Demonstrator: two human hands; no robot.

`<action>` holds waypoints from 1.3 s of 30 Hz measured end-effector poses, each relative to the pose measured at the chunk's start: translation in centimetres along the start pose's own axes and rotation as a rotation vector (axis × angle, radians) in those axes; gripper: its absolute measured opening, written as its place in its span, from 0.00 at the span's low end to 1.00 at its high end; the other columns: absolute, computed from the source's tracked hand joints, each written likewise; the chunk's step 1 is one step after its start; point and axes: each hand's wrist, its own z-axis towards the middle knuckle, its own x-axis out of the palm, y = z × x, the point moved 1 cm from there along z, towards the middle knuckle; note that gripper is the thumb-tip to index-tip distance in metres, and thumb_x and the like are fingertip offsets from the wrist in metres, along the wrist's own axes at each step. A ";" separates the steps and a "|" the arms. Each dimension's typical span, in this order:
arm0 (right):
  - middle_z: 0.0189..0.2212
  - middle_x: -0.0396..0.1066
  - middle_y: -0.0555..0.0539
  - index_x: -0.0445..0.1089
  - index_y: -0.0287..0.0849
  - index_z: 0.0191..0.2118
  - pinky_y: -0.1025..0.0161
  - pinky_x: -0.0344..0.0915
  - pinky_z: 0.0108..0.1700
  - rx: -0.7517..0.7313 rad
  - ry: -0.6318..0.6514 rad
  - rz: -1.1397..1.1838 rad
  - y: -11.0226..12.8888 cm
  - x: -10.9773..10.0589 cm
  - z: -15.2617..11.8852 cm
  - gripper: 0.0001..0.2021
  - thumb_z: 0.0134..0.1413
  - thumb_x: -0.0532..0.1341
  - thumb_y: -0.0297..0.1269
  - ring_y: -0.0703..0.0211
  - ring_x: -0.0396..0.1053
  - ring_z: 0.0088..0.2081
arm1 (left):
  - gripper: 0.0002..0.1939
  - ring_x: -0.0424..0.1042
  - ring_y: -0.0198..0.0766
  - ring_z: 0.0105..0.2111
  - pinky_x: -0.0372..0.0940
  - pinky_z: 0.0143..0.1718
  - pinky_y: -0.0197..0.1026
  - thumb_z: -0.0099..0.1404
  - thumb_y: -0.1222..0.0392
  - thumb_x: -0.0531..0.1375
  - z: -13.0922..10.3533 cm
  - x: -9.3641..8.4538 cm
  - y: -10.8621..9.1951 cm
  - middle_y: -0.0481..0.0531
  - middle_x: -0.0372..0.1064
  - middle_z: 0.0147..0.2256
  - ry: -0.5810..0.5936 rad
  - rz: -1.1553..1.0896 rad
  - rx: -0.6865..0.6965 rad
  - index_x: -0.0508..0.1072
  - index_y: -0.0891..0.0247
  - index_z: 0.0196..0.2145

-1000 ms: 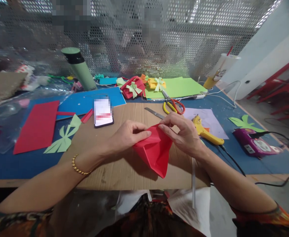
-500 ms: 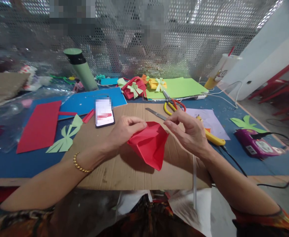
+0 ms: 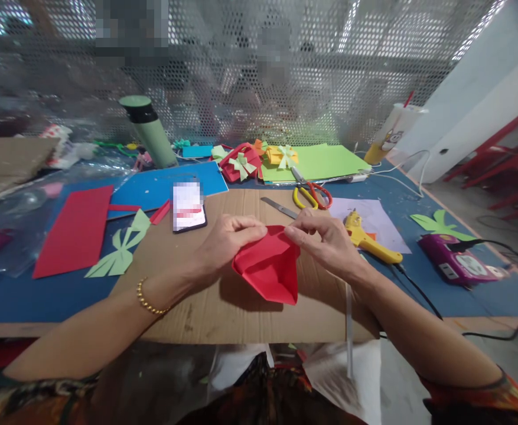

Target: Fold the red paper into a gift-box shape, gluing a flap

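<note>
A folded red paper piece (image 3: pixel 270 268), shaped like a small open pocket, is held up over the cardboard sheet (image 3: pixel 183 307). My left hand (image 3: pixel 227 239) pinches its upper left edge between thumb and fingers. At the upper right edge, my right hand (image 3: pixel 325 239) grips the same paper, thumb toward me. A metal blade or ruler (image 3: pixel 279 206) lies just behind the hands, its near end hidden by my right hand. Scissors (image 3: pixel 309 192) with red and yellow handles rest beyond it. To the right is a yellow glue gun (image 3: pixel 369 239) on lilac paper (image 3: pixel 389 218).
On the left lie a phone (image 3: pixel 188 206), a flat red sheet (image 3: pixel 75 230) and pale green cutouts (image 3: pixel 117 248). Behind stand a green flask (image 3: pixel 147 133) and a drink cup (image 3: pixel 394 136), with decorated paper pouches (image 3: pixel 243 162) between. A purple power strip (image 3: pixel 458 260) with cords sits right.
My right hand has moved left and down onto the paper's upper right edge. The paper has turned slightly, and more of the glue gun now shows.
</note>
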 end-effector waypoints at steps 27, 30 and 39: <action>0.47 0.82 0.46 0.79 0.48 0.51 0.50 0.67 0.50 -0.335 0.040 -0.168 1.2 0.2 -0.8 0.15 0.65 0.59 0.28 0.52 0.75 0.46 | 0.15 0.65 0.35 0.29 0.58 0.27 0.37 0.67 0.51 0.62 0.3 -0.4 -0.1 0.50 0.69 0.28 -0.014 0.216 0.102 0.77 0.63 0.27; 0.44 0.81 0.46 0.78 0.48 0.47 0.52 0.67 0.47 -0.354 -0.013 -0.185 0.6 0.4 -0.7 0.17 0.61 0.58 0.23 0.53 0.75 0.44 | 0.15 0.65 0.35 0.29 0.58 0.27 0.36 0.67 0.53 0.62 0.1 -0.3 -0.1 0.50 0.69 0.29 0.028 0.193 0.098 0.78 0.64 0.27; 0.32 0.73 0.52 0.71 0.46 0.49 0.59 0.64 0.39 -0.268 -0.144 -0.183 0.1 1.0 -0.7 0.14 0.59 0.63 0.25 0.60 0.69 0.31 | 0.17 0.65 0.35 0.30 0.60 0.31 0.38 0.70 0.54 0.60 -0.2 -0.2 -0.8 0.50 0.70 0.28 0.137 0.275 0.108 0.76 0.64 0.25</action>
